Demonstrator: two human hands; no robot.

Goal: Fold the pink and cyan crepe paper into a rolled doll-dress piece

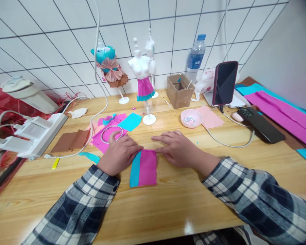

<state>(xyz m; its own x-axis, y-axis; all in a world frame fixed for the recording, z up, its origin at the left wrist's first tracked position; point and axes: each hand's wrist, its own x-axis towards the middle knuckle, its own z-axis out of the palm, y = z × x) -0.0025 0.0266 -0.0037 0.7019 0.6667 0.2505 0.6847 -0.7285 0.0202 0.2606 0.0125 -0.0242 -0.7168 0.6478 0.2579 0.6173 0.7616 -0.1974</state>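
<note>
A small rectangle of magenta crepe paper with a blue strip along its left side (148, 168) lies flat on the wooden table. At its upper left corner, my left hand (118, 153) rests with the fingertips on the paper and the thumb raised apart from them. My right hand (177, 148) touches the upper right corner, its fingers stretched toward the left; its thumb is hidden. Just behind my left hand, a thin white ring (111, 127) lies on magenta paper scraps (99, 141), beside a blue piece (131, 121).
Mini mannequins stand at the back, one in a magenta skirt with blue trim (145, 89). Right of them are a cardboard box (180, 98), a pink bowl of sequins (191, 119), a bottle (196, 59) and two phones (224, 83). At left are a power strip (44, 136) and cable.
</note>
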